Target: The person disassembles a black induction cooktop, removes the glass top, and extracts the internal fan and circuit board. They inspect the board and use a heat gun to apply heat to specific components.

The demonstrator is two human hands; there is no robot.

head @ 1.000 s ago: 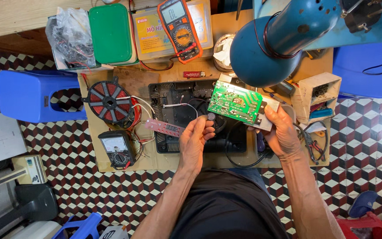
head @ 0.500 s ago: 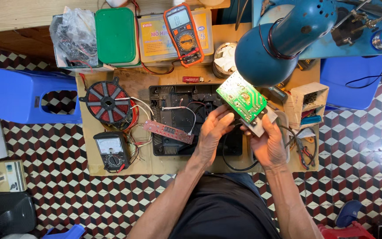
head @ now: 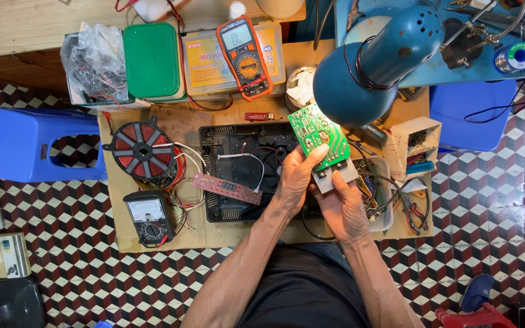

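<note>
Both hands hold one green circuit board [head: 320, 135], lifted off the bench and tilted under the blue lamp shade [head: 360, 85]. Left hand [head: 296, 176] is closed on the board's near left edge, thumb lying across its face; right hand [head: 338, 206] grips from below at the grey metal plate [head: 334, 175] fixed to the board's lower end. Black plastic housing [head: 241, 170] lies opened on the cardboard mat [head: 183, 225], board already out of it; red copper coil [head: 142, 149] and narrow red display strip [head: 226, 189] rest beside it, apparently tethered by wires, though the leads are too fine to trace. Analog meter [head: 147, 217] and orange multimeter [head: 245, 56] sit untouched. Judgement: disassembly done, board under inspection; no probing or reassembly evident yet.
</note>
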